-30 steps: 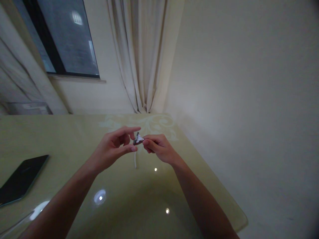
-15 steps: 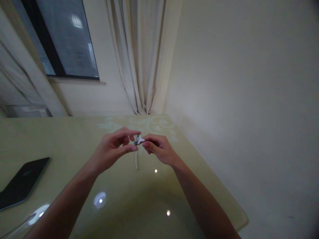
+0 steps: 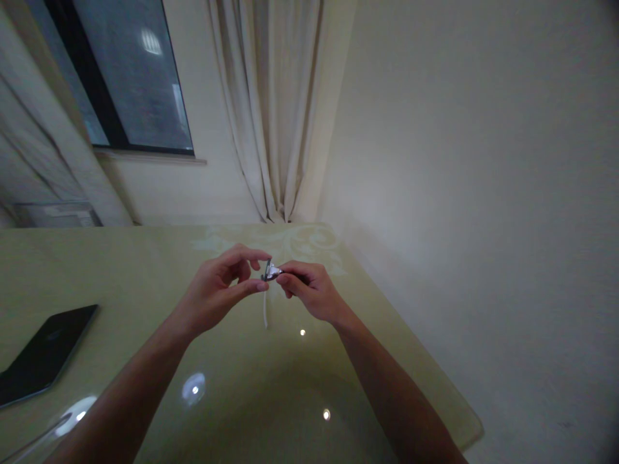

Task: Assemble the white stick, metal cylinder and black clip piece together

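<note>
Over the far part of the table, both my hands meet at a small razor [image 3: 272,270] with a shiny silver neck and a dark, narrow head. My left hand [image 3: 220,280] pinches the two ends of the head between thumb and index finger, its other fingers curled. My right hand [image 3: 309,287] is closed around the handle, which its fingers mostly hide. Just below the razor, a thin white strip [image 3: 265,312] shows on the table; its upper end is hidden behind my left thumb.
The glossy greenish table [image 3: 232,399] reflects several lights. At its left lies a dark, flat tablet or laptop [image 3: 46,351]. A thin, pale rod or cable [image 3: 36,441] crosses the lower left corner. Curtains [image 3: 273,116] and a wall [image 3: 459,193] stand beyond the table.
Hardly anything differs. Both hands keep their grip on the razor, whose silver neck is turned very slightly; the view has shifted a touch.
</note>
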`<act>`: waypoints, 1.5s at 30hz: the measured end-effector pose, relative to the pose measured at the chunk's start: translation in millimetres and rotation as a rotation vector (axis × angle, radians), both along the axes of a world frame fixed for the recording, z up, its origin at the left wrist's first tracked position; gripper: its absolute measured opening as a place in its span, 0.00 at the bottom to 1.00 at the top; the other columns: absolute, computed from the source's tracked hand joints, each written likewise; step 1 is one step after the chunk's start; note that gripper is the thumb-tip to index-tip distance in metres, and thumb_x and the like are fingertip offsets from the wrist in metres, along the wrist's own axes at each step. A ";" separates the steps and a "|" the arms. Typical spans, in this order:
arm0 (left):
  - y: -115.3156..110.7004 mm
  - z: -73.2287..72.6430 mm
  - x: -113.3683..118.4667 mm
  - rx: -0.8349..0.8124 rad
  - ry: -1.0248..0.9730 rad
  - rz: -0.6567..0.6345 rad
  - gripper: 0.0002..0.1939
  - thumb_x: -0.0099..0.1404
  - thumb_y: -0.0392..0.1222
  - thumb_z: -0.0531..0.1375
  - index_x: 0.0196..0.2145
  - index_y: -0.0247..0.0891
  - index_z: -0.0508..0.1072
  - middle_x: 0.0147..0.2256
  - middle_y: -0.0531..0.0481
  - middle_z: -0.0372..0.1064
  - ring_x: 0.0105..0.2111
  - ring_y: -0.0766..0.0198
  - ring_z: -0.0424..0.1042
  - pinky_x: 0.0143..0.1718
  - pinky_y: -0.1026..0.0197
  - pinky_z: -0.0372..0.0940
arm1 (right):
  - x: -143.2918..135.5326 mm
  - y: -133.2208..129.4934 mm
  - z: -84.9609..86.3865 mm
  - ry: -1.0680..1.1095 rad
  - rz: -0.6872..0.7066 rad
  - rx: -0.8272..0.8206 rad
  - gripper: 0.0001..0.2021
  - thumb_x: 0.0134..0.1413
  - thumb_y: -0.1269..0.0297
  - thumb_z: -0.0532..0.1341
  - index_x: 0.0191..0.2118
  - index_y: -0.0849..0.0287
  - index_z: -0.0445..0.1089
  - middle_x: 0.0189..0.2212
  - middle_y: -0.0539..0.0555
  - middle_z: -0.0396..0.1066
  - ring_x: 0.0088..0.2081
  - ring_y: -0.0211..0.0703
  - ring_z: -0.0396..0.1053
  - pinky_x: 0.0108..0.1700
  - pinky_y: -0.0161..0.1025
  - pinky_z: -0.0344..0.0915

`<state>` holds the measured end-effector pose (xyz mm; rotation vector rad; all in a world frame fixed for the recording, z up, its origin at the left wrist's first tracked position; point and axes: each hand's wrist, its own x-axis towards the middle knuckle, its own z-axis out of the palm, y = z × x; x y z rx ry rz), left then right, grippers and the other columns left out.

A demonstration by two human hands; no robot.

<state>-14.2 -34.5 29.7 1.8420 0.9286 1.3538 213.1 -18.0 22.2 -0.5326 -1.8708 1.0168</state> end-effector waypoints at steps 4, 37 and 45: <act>0.7 -2.7 2.0 -0.006 -0.045 0.003 0.21 0.59 0.48 0.76 0.48 0.43 0.81 0.30 0.55 0.65 0.29 0.67 0.65 0.30 0.64 0.62 | -2.2 -1.2 -0.2 0.008 -0.037 0.054 0.16 0.70 0.52 0.64 0.41 0.60 0.81 0.24 0.47 0.68 0.26 0.34 0.63 0.32 0.34 0.59; 9.0 -7.3 1.0 0.151 0.184 0.098 0.14 0.66 0.50 0.71 0.45 0.40 0.81 0.31 0.53 0.72 0.26 0.68 0.65 0.29 0.65 0.63 | 16.2 15.2 4.1 0.048 -0.145 -0.011 0.17 0.72 0.47 0.60 0.47 0.58 0.71 0.25 0.47 0.70 0.24 0.35 0.60 0.29 0.34 0.57; 38.6 -73.1 -0.3 0.040 0.795 -0.013 0.14 0.74 0.37 0.56 0.43 0.41 0.83 0.42 0.44 0.81 0.43 0.56 0.79 0.45 0.57 0.69 | 68.9 53.8 -11.8 -0.212 -0.387 -0.138 0.13 0.65 0.52 0.63 0.39 0.57 0.65 0.28 0.46 0.67 0.26 0.35 0.62 0.28 0.32 0.60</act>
